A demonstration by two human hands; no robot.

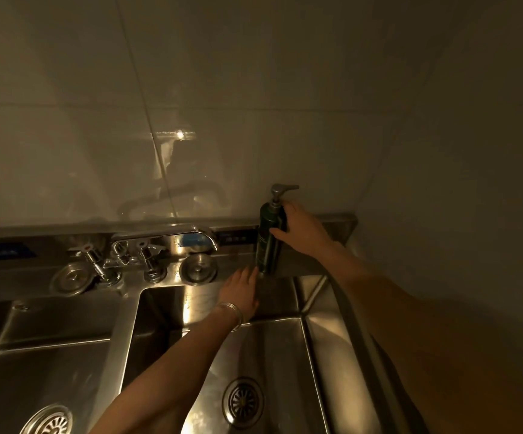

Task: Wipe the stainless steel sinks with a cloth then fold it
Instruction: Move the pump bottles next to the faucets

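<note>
Two stainless steel sinks sit side by side: the left sink [44,364] and the right sink [285,364]. My right hand [302,233] grips a dark pump bottle [268,242], held slightly tilted over the back ledge. My left hand [241,292], with a bangle on the wrist, reaches over the right sink with straight fingers touching the ledge just below the bottle. A darker patch [277,296] lies beside that hand on the sink's back wall. It is too dim to tell whether this is the cloth.
A chrome tap [178,236] with two cross handles stands on the ledge between the sinks, with round strainer plugs [199,269] beside it. Each basin has a drain strainer [243,402]. A tiled wall rises behind, and a side wall closes in on the right.
</note>
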